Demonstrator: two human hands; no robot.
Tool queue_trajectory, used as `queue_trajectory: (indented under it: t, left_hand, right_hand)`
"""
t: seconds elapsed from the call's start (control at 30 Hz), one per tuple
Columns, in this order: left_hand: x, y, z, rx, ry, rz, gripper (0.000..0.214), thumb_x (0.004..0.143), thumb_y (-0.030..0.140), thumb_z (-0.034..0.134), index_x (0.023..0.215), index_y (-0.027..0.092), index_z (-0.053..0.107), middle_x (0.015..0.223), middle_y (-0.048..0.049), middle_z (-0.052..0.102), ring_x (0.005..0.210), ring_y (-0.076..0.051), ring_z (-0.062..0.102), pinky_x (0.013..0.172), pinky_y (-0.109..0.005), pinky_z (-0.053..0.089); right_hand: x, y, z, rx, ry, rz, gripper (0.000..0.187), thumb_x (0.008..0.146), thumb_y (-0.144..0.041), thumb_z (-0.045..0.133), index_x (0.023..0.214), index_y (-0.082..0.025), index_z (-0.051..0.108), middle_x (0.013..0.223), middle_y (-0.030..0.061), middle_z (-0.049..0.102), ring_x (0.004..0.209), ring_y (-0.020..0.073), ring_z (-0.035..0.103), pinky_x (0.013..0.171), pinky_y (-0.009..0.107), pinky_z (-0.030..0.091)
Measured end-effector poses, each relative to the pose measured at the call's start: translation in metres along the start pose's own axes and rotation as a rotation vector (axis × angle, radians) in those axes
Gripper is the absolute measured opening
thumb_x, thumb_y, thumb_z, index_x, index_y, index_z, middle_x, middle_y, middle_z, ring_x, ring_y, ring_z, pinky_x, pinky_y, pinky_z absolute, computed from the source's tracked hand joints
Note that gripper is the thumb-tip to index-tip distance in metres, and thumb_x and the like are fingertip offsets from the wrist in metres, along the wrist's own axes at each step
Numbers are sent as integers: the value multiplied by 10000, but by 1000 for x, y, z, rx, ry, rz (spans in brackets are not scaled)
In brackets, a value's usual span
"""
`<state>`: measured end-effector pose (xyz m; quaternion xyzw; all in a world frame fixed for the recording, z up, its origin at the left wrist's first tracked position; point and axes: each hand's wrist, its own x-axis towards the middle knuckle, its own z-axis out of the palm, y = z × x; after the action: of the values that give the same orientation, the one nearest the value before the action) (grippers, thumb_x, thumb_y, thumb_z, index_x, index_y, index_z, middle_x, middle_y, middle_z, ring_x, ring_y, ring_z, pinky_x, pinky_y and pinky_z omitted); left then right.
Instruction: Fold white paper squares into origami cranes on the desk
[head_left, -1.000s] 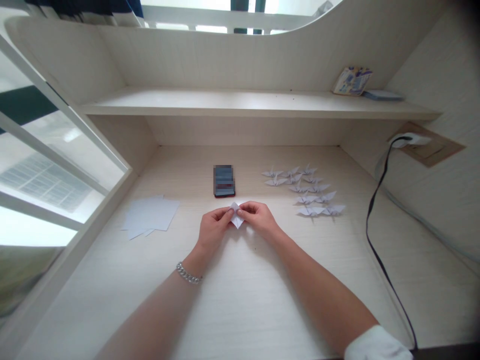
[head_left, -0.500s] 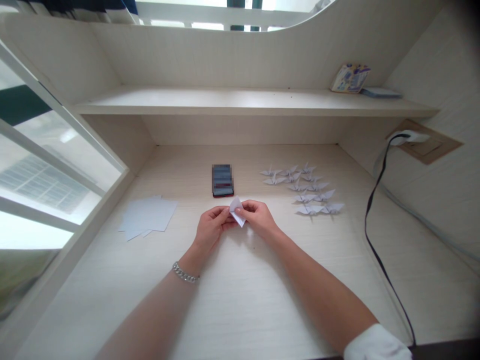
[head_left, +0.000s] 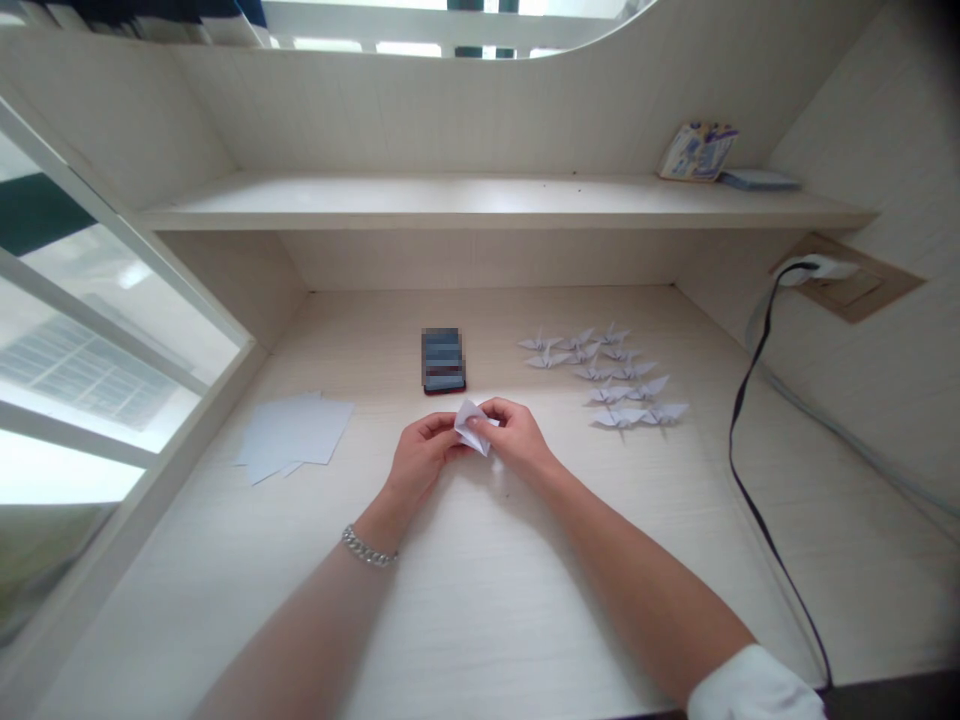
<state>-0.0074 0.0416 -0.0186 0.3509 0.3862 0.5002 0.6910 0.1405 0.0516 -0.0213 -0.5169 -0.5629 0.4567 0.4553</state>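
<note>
A small, partly folded white paper piece point(head_left: 471, 430) is pinched between both my hands just above the pale wooden desk point(head_left: 480, 600). My left hand point(head_left: 418, 458), with a silver bracelet on its wrist, grips the paper's left side with closed fingers. On the paper's right side my right hand point(head_left: 514, 436) holds it with thumb and fingertips pressed together. A phone point(head_left: 442, 360) lies flat right behind the hands. Several folded paper cranes point(head_left: 609, 378) sit in rows to the right of it.
A stack of loose white paper sheets point(head_left: 292, 432) lies at the left near a window frame point(head_left: 120, 330). A black cable point(head_left: 750, 440) runs from a wall socket point(head_left: 817, 270) down the desk's right side. A small box point(head_left: 697, 150) sits on the upper shelf.
The paper piece has been turned and lifted slightly between my fingers, with its flap now tilted up to the left. Both hands stay in the same spot.
</note>
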Motion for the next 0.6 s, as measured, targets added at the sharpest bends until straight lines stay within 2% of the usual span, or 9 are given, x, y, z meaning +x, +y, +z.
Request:
queue_trajectory:
  t: [0.27,0.47,0.6]
  left_hand:
    - [1,1,0,-29,-2,-29,235,669,270,725,813,88,688,796,-93,695,716,-175,647,723,-330,523]
    - [0,1,0,-8,-43,-26,248,659,235,735,861,98,687,862,-98,695,748,-174,643,744,-334,519]
    - [0,0,0,4,-44,-6,225,645,198,739,841,106,680,824,-77,692,744,-170,638,747,-336,514]
  right_hand:
    - [-5,-7,0,-164,24,-84,159,701,-309,605,755,-165,646,710,3,640,644,137,549,584,229,399]
    - [-7,-3,2,-256,90,-108,141,715,-313,593,738,-180,632,688,-10,625,628,133,538,579,235,386]
    - [-7,-3,2,-239,80,-109,134,709,-309,595,738,-182,626,700,-7,624,627,133,531,586,239,392]
